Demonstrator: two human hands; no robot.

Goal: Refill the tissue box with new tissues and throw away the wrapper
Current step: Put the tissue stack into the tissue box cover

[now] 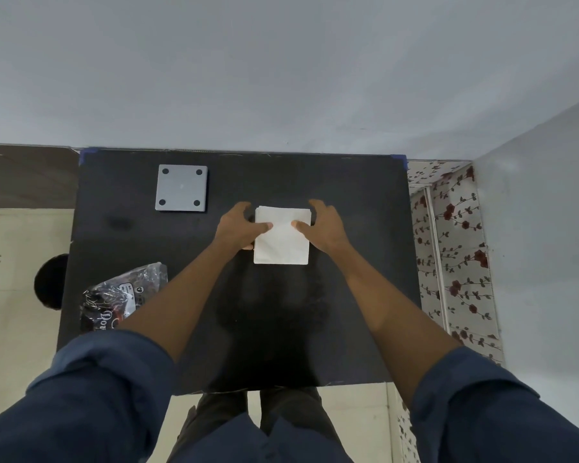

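Gripping a white tissue stack (281,237) from both sides, the left hand (239,225) and right hand (325,227) hold it mid-surface (348,195); grey box lid (181,188) beyond-left, crumpled wrapper (121,295) nearer-left.

White tissue stack (281,243) flat; crumpled wrapper (114,295)

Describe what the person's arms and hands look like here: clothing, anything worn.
Both hands, left and right, are bare: no gloves, and no rings or watch that I can see. Dark navy sleeves are pushed up past the elbows, leaving the forearms uncovered.
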